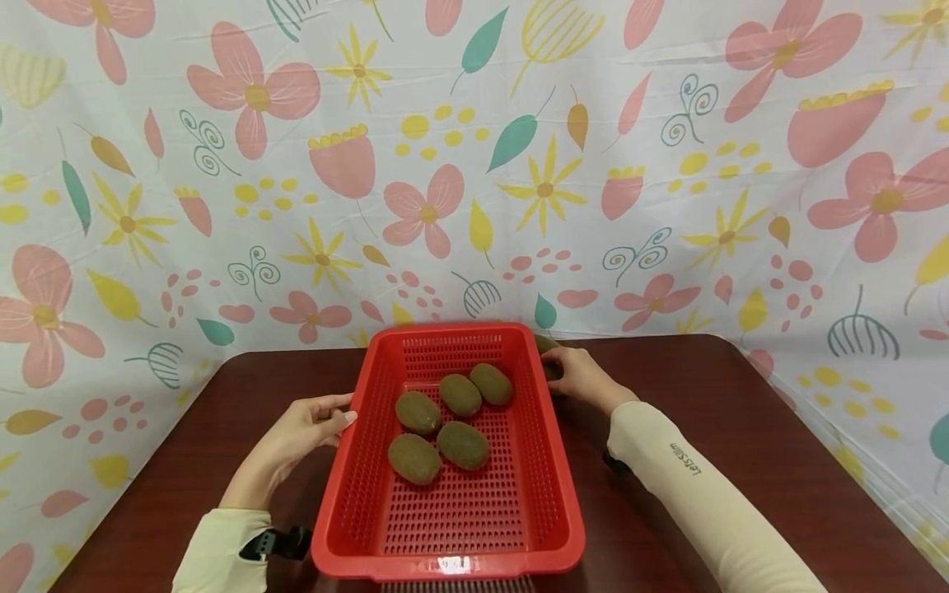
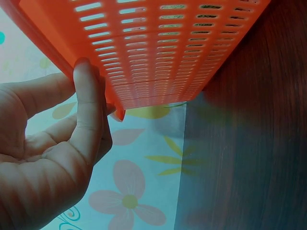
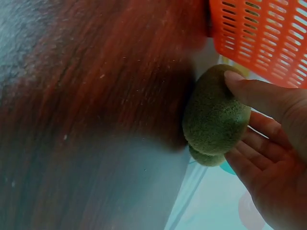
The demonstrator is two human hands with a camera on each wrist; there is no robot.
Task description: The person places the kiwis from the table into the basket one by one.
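Note:
A red perforated plastic basket (image 1: 448,567) stands on the table with several brown kiwis (image 1: 464,445) inside, mostly in its middle and far part. At the basket's left rim my left hand (image 1: 296,436) pinches the edge between thumb and fingers, as the left wrist view also shows. Outside the right wall, near the far corner, my right hand (image 1: 586,379) holds a kiwi (image 3: 216,112), the thumb on one side and the fingers on the other. Behind that fruit peeks a second kiwi (image 3: 207,158), mostly hidden.
The dark reddish wooden table (image 1: 689,387) reaches back to a white cloth (image 1: 474,239) with flower and leaf prints. Under the basket's near edge something striped (image 1: 455,586) shows in part.

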